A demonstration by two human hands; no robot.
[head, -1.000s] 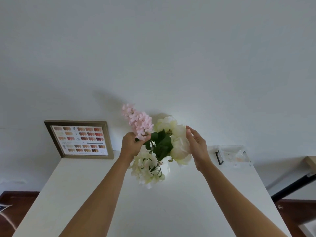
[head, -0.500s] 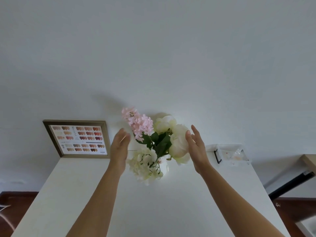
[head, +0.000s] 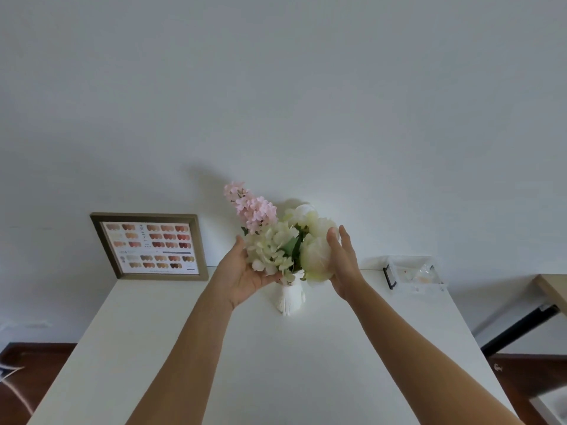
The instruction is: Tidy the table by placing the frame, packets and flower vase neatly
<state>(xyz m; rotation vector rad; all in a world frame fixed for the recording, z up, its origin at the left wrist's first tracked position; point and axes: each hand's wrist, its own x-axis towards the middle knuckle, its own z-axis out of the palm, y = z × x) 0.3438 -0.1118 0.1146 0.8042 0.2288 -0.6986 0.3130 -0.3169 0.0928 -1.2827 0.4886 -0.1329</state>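
A small white vase (head: 289,299) stands on the white table (head: 171,348) near the far edge, holding pink and cream flowers (head: 277,237). My left hand (head: 245,276) is palm up under the cream hydrangea cluster on the left, cupping it from below. My right hand (head: 343,265) lies flat with fingers straight against the large cream bloom on the right. A gold-rimmed frame (head: 148,246) with a colour chart leans upright against the wall at the table's back left. Clear packets (head: 422,276) lie in a transparent box at the back right.
The transparent box (head: 391,276) has a black clasp on its left side. A white wall rises directly behind the table. Dark wooden floor shows on both sides, and a second table's corner (head: 552,289) with a black leg sits to the right.
My left hand let go of the pink stem, opened, then dropped under the cream cluster and lifted it. The vase body now shows. My right hand stayed against the right bloom.
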